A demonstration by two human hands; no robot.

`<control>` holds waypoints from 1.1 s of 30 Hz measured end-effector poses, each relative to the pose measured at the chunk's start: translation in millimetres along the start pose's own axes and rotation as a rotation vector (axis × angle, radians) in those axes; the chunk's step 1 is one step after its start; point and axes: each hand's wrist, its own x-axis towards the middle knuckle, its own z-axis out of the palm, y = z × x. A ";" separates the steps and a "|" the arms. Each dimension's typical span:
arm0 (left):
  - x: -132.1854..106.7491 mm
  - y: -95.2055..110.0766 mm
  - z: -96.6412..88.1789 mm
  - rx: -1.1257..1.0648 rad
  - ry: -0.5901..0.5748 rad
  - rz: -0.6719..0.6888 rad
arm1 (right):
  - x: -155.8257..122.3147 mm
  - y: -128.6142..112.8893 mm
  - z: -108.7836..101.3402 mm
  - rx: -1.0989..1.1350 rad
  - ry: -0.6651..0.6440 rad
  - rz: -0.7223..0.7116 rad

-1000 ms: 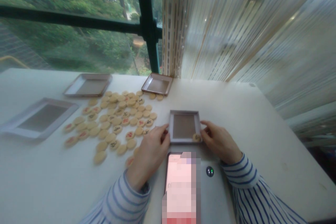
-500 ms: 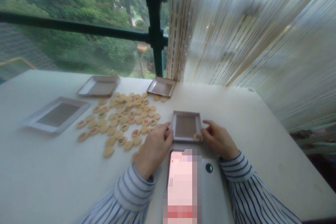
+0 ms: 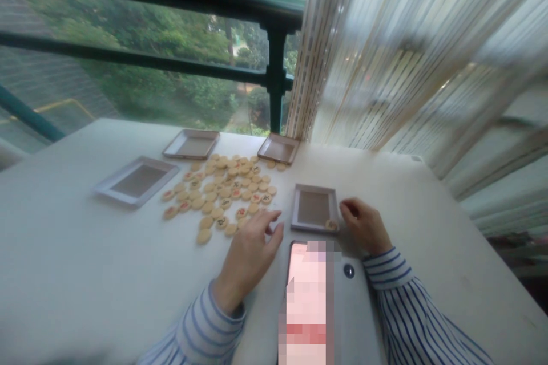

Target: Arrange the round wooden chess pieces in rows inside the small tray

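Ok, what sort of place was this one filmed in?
Probably an indoor corner by a window, perhaps in a home or café; I can't tell which. A white table stands by a green frame, with trees showing beyond, and a curtain hangs alongside.
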 end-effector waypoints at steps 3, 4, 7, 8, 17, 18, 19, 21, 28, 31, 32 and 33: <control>-9.2 -4.4 -9.3 0.008 0.014 -0.011 | -1.9 -2.9 -2.5 0.054 -0.006 -0.036; -11.8 -6.3 -12.8 0.015 0.014 -0.019 | -3.0 -4.5 -3.4 0.076 -0.014 -0.049; -18.6 -13.5 -24.1 0.035 0.021 -0.038 | -7.1 -11.5 -5.4 0.125 -0.045 -0.096; -20.5 -16.2 -27.9 0.041 0.026 -0.044 | -8.5 -14.4 -5.7 0.130 -0.060 -0.113; -34.2 -39.8 -52.4 0.096 0.095 -0.132 | -11.0 -52.4 -4.0 0.075 -0.206 -0.273; -35.1 -42.2 -54.7 0.101 0.101 -0.132 | -10.0 -57.5 -3.8 0.063 -0.224 -0.291; -35.7 -44.7 -57.0 0.105 0.109 -0.133 | -9.0 -62.5 -3.4 0.049 -0.243 -0.309; -35.9 -49.5 -62.1 0.114 0.123 -0.138 | -6.4 -71.8 -2.1 0.011 -0.272 -0.346; -26.4 -66.4 -82.0 0.156 0.165 -0.166 | 4.7 -98.2 10.6 -0.080 -0.345 -0.450; -20.9 -74.5 -89.4 0.188 0.182 -0.186 | 8.6 -109.0 18.7 -0.116 -0.377 -0.485; -19.1 -77.1 -91.5 0.199 0.185 -0.185 | 9.8 -112.4 21.4 -0.132 -0.382 -0.498; -17.2 -79.5 -93.3 0.209 0.185 -0.180 | 10.9 -115.7 24.0 -0.148 -0.384 -0.512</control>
